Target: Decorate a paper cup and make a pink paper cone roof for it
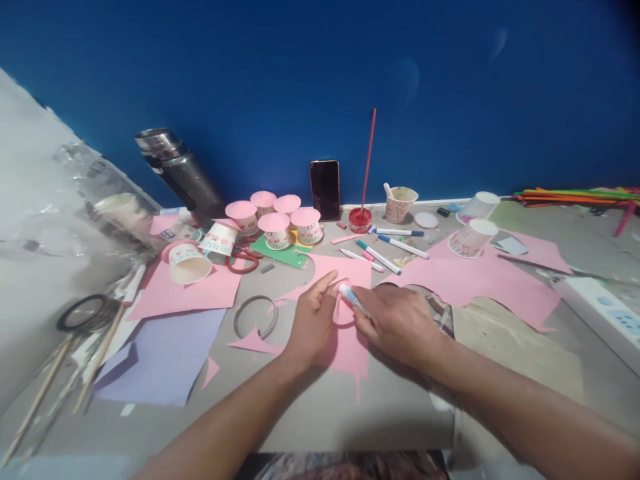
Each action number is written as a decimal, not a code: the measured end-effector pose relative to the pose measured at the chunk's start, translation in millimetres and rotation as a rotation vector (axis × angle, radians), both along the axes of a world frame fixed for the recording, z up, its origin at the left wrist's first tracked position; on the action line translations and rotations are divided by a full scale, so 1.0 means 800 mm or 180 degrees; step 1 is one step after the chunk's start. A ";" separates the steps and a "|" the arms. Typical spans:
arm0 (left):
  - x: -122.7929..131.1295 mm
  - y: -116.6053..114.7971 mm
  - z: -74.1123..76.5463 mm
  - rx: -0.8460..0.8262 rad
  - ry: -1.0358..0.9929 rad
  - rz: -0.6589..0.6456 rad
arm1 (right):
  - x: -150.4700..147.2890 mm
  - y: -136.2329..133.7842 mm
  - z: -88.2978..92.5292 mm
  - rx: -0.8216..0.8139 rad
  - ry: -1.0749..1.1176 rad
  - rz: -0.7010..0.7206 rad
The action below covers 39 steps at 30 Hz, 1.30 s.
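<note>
Watching remotely, I saw two bare hands over a grey table (400, 420), on the near side of a dark phone (325, 191) propped against a blue wall (250, 80). The left hand (313, 327), fingers partly curled, held a rounded piece of pink paper (343, 315) by its edge, in front of the phone. The right hand (405, 323) was closed around what looked like a glue stick (351, 297), its white end over that piece; whether they touched, I could not tell. Beneath lay a larger pink sheet (353, 357). Left of the phone, five decorated paper cups (279, 239) stood clustered, each topped with a pink disc (274, 222); farther left, a tilted cup (220, 239) also had a pink top. Well to the phone's right, two inverted cups (473, 240) had none. I judged the work well along: most cups looked covered, the held piece seemed partway through gluing, and those two appeared to remain.
</note>
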<state>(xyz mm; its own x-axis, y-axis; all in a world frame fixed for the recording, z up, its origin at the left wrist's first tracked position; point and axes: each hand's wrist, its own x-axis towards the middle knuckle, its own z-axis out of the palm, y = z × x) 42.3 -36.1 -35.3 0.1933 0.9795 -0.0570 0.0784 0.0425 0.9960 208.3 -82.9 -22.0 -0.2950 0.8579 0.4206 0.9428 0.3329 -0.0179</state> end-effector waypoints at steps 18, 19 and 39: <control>-0.006 0.005 0.009 -0.0146 0.0106 0.0013 | -0.002 0.002 -0.006 0.0318 -0.0149 0.0285; -0.004 0.004 0.008 -0.0054 0.0188 0.0017 | -0.003 0.001 -0.006 0.0389 -0.0148 0.0230; -0.008 0.007 0.016 -0.0365 0.0125 0.0183 | 0.006 0.001 -0.005 0.0289 -0.0254 0.0282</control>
<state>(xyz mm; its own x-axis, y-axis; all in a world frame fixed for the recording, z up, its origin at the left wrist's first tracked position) 35.7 -30.4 -22.2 0.1325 0.9755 -0.1755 0.1113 0.1613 0.9806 213.1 -81.7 -26.4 -0.4035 0.7866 0.4675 0.9068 0.4118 0.0898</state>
